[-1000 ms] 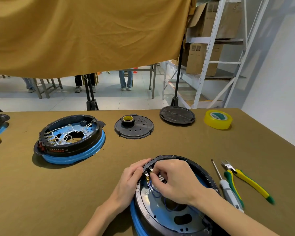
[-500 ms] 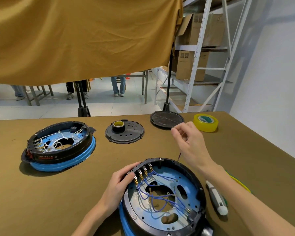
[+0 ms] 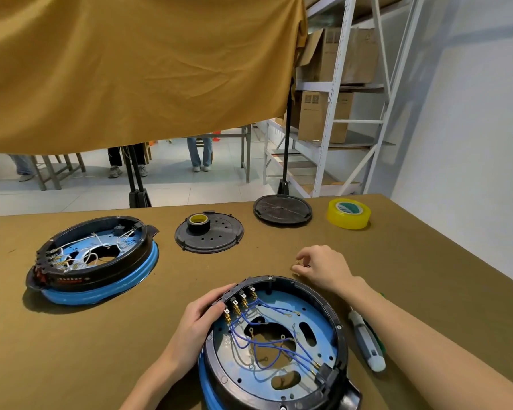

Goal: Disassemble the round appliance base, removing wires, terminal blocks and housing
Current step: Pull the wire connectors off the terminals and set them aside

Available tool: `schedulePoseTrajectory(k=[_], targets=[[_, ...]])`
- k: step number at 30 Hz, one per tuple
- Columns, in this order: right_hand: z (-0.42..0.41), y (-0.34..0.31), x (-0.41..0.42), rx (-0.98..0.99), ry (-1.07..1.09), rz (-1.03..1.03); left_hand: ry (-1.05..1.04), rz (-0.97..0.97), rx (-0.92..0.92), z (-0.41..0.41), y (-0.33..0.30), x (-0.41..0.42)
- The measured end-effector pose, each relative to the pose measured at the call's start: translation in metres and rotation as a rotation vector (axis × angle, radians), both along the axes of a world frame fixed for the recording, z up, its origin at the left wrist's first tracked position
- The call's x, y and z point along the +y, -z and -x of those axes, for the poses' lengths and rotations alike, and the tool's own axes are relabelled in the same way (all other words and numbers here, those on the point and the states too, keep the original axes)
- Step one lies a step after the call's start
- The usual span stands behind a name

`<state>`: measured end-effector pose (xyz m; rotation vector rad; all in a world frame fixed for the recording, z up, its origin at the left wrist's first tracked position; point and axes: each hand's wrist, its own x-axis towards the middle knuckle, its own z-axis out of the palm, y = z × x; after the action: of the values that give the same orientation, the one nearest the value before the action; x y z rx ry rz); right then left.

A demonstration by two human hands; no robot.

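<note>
1. While my left hand (image 3: 200, 319) grips the rim of the round appliance base (image 3: 274, 344) beside its terminal blocks (image 3: 240, 300), fingers curled over the black housing edge, the base sits on the table (image 3: 101, 335) directly in front of me, open side up.
2. Blue wires (image 3: 261, 335) run from the terminal blocks across the blue inner plate to a black connector at the near right rim.
3. My right hand (image 3: 320, 266) rests on the table just beyond the base, fingers curled, fingertips (image 3: 298, 257) pinching something small; too small to identify.
4. A second base (image 3: 95, 258) with white wires lies to the left, well apart.
5. Two black round covers (image 3: 209, 235) (image 3: 282, 209) and a yellow tape roll (image 3: 349, 213) sit along the far edge.
6. A screwdriver (image 3: 366, 340) lies just right of the base, partly under my right forearm.
</note>
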<state>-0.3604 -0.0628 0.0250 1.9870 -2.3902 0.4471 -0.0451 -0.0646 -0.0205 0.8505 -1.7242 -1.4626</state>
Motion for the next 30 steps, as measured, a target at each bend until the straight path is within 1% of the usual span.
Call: schedulePoseTrajectory(k=[1,4,5,6,8,9,15,18,20,21,26,30], targets=[[0.000,0.001,0.001,-0.019,0.014,0.027,0.001,0.001,0.002,0.000,0.001,0.000],[0.001,0.003,0.003,-0.102,0.058,0.206,-0.002,0.003,0.018,0.001,0.002,-0.002],[0.004,0.004,0.003,-0.129,0.075,0.212,0.000,0.008,0.019,0.002,0.002,-0.002],[0.006,0.004,0.003,-0.144,0.078,0.156,0.002,0.014,0.017,0.002,0.002,-0.003],[0.010,0.007,0.003,-0.153,0.050,-0.023,0.002,0.020,0.012,0.004,0.001,-0.004],[0.012,0.009,0.003,-0.157,0.047,-0.064,0.004,0.022,0.011,0.004,0.001,-0.004],[0.020,0.006,0.003,-0.274,0.091,0.049,0.012,0.021,0.001,0.003,0.002,-0.004],[0.022,0.006,0.008,-0.292,0.118,0.151,0.011,0.029,0.006,0.003,0.002,-0.005],[0.023,0.006,0.010,-0.262,0.135,0.202,0.012,0.028,0.008,0.003,0.002,-0.005],[0.022,0.007,0.010,-0.238,0.124,0.185,0.013,0.025,0.009,0.003,0.003,-0.005],[0.009,0.022,0.005,-0.091,0.020,-0.054,0.015,0.018,0.028,0.004,0.003,-0.005],[0.012,0.032,0.000,0.056,-0.066,-0.191,0.024,0.020,0.040,0.004,0.004,-0.006]])
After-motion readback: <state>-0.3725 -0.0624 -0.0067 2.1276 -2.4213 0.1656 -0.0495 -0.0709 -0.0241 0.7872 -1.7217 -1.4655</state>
